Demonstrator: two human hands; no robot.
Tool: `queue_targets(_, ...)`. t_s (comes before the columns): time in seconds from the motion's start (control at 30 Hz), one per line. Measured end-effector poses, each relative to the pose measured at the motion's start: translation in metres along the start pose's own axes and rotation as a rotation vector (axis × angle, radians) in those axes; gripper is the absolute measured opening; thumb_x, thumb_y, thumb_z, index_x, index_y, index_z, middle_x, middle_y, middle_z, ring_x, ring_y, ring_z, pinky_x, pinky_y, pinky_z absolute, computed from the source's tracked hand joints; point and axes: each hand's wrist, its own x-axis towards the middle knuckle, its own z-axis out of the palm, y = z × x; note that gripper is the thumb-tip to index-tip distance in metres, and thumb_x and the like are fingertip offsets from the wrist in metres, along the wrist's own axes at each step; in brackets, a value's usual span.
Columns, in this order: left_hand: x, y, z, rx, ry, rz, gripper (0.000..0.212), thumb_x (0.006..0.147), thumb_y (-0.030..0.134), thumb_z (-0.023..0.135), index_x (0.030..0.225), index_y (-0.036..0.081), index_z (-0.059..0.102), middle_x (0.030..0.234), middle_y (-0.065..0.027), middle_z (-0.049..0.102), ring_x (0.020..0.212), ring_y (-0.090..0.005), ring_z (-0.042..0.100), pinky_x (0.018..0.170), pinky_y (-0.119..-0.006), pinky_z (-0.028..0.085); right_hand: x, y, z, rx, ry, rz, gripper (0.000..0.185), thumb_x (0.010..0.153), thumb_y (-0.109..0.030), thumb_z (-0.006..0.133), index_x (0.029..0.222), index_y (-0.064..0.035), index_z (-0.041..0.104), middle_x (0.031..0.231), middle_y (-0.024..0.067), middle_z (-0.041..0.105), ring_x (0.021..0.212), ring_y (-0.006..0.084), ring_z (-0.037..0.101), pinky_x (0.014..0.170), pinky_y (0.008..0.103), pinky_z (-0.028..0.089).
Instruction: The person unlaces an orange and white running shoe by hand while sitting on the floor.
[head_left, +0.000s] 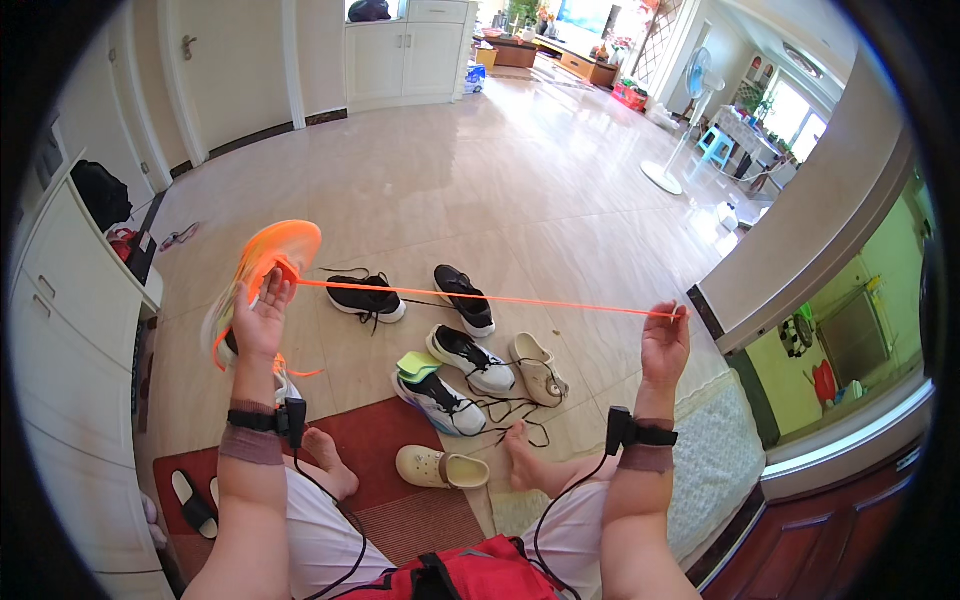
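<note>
My left hand (262, 315) is raised at the left, palm up, its fingers at the tongue area of an orange and white sneaker (281, 244). From that sneaker an orange shoelace (480, 298) runs stretched across the view. Its far end is pinched between the fingertips of my right hand (666, 341) at the right. Another orange lace end (304, 372) hangs below the left hand. On the floor between the hands lie a pair of black sneakers, one (365, 298) at the left and one (465, 298) at the right. How the left fingers hold the sneaker is partly hidden.
White sneakers with black laces (471, 358) (439, 401) stand nearer me, one with a green pad (418, 366). Beige clogs (538, 369) (442, 468) lie beside them. A red mat (375, 420), cabinet (82, 367), black slipper (193, 504), pale rug (712, 450) and fan (661, 178) surround the area.
</note>
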Motion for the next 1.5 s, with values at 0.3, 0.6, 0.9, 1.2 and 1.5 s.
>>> queue_targets(0.3, -0.016, -0.056, 0.028, 0.091, -0.242, -0.050, 0.046, 0.099, 0.031, 0.051, 0.134, 0.001, 0.045, 0.131, -0.0213, 0.050, 0.124, -0.0327, 0.049, 0.108, -0.051, 0.040, -0.031, 0.083, 0.017, -0.544, -0.198, 0.438, 0.017, 0.093, -0.019, 0.058, 0.091, -0.0036, 0.064, 0.063, -0.0017, 0.051, 0.046, 0.0076, 0.036, 0.040, 0.0230, 0.023)
queue_targets(0.6, -0.066, -0.110, 0.076, 0.318, -0.500, -0.177, 0.047, 0.098, 0.020, 0.050, 0.139, -0.002, 0.038, 0.139, -0.0162, 0.046, 0.128, -0.0315, 0.048, 0.111, -0.046, 0.037, -0.097, 0.180, 0.068, -0.776, -0.363, 0.744, 0.024, 0.087, -0.016, 0.056, 0.074, 0.0026, 0.063, 0.053, -0.0023, 0.043, 0.041, 0.0061, 0.032, 0.040, 0.0230, 0.024)
queue_targets(0.9, -0.089, -0.134, 0.084, 0.538, -0.681, -0.201, 0.045, 0.100, 0.013, 0.046, 0.142, 0.000, 0.036, 0.141, -0.0141, 0.046, 0.130, -0.0265, 0.046, 0.111, -0.042, 0.036, -0.094, 0.196, 0.073, -0.859, -0.436, 0.752, 0.025, 0.087, -0.015, 0.053, 0.067, -0.0007, 0.060, 0.049, -0.0042, 0.039, 0.040, 0.0052, 0.029, 0.038, 0.0231, 0.021)
queue_targets(1.2, -0.095, -0.140, 0.076, 0.554, -0.615, -0.198, 0.042, 0.098, 0.009, 0.050, 0.139, 0.003, 0.042, 0.136, -0.0105, 0.050, 0.126, -0.0220, 0.049, 0.107, -0.039, 0.040, -0.093, 0.200, 0.068, -0.859, -0.404, 0.759, 0.024, 0.087, -0.015, 0.055, 0.067, -0.0014, 0.059, 0.049, -0.0042, 0.040, 0.040, 0.0048, 0.029, 0.038, 0.0223, 0.020)
queue_targets(1.5, -0.097, -0.139, 0.073, 0.654, -0.608, -0.139, 0.037, 0.096, 0.006, 0.054, 0.133, 0.001, 0.051, 0.133, -0.0098, 0.053, 0.122, -0.0180, 0.051, 0.102, -0.033, 0.043, -0.095, 0.199, 0.068, -0.836, -0.383, 0.763, 0.023, 0.086, -0.015, 0.056, 0.066, -0.0022, 0.059, 0.050, -0.0046, 0.040, 0.040, 0.0046, 0.029, 0.038, 0.0221, 0.020)
